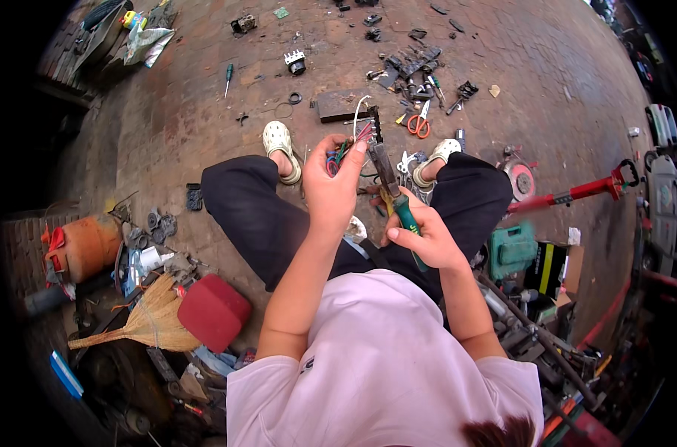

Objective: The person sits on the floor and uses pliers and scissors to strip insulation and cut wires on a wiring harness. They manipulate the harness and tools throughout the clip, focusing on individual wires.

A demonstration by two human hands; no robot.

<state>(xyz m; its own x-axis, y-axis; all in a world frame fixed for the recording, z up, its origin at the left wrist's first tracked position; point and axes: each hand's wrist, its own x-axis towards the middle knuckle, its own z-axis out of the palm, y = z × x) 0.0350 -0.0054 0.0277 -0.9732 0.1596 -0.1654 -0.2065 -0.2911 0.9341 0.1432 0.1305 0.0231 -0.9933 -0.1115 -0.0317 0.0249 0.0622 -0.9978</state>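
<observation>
My left hand [334, 182] is closed around a bundle of thin coloured wires [338, 156], red, green, blue and white among them. Just past its fingertips the wires meet a narrow black toothed part [375, 123], perhaps a connector strip. Green-handled pliers [407, 216] are gripped in my right hand [434, 235]. Their metal jaws reach up to the black part's lower end; whether they bite on it is too small to tell. Beyond my hands, a dark rectangular block [340, 113] lies on the ground, with orange-handled scissors [419, 123] to its right.
Dark metal parts [416, 67] are heaped ahead, and a green screwdriver [229, 78] lies further left. To my left are an orange gas cylinder [89, 246], a straw broom [148, 316] and a red stool seat [214, 311]. A green case [512, 249] and a red jack [569, 195] stand right.
</observation>
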